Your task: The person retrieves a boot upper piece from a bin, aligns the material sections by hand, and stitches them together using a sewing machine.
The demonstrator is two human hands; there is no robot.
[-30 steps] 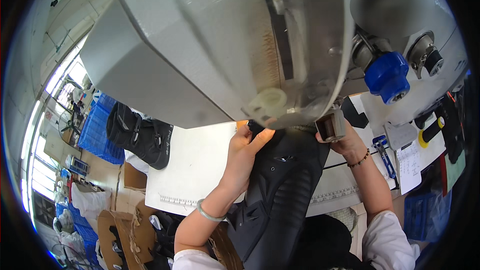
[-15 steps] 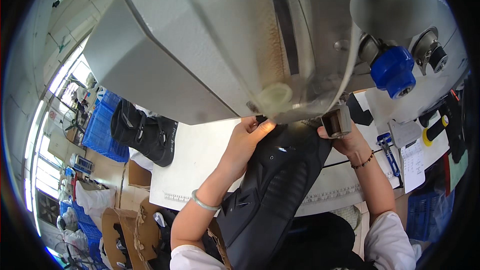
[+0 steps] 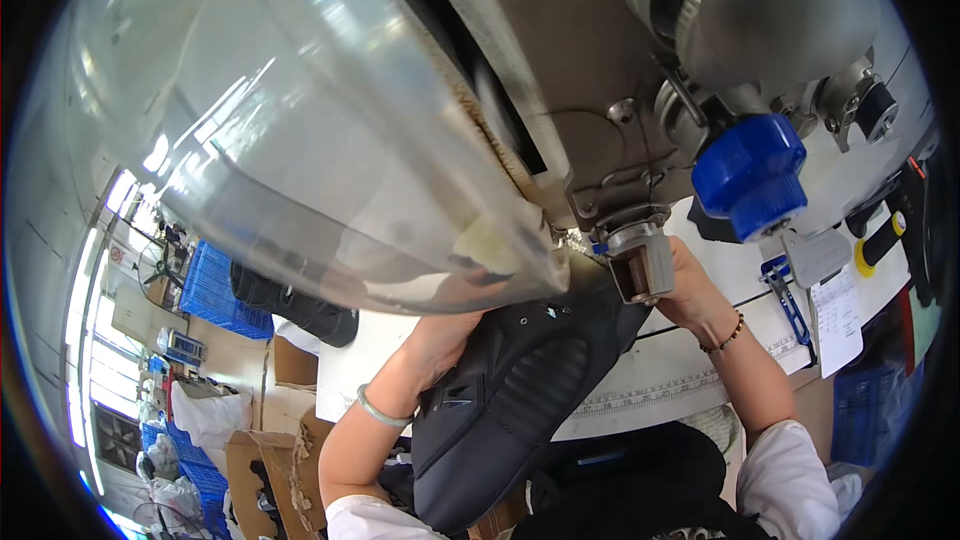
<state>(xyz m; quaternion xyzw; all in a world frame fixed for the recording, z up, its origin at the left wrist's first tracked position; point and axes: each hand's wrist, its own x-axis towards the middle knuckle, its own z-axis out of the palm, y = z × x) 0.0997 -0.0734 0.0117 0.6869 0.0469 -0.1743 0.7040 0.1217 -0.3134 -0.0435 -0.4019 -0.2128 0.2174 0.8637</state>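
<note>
A black boot upper [image 3: 535, 385] with a ribbed panel lies under the head of a sewing machine [image 3: 590, 70], its near end hanging over the table edge toward my lap. My left hand [image 3: 445, 342] grips its left side; the fingertips are behind the machine's clear guard [image 3: 330, 160]. On the far right edge, my right hand [image 3: 688, 285] holds the upper, its fingers partly hidden by a metal fitting [image 3: 640, 270] beside the needle area. The upper's far end is out of sight under the machine.
A black boot [image 3: 300, 305] stands at the left of the white table [image 3: 370, 370]. On the right lie blue thread snips [image 3: 785, 300], a paper sheet [image 3: 837, 315] and a black-and-yellow spool [image 3: 880, 245]. Blue crates [image 3: 220, 290] and a cardboard box [image 3: 275, 475] are at the left.
The view has shifted, and the machine and its clear guard fill more of it. The boot upper's near end has swung left. My left hand is lower along its side, its fingers now behind the guard.
</note>
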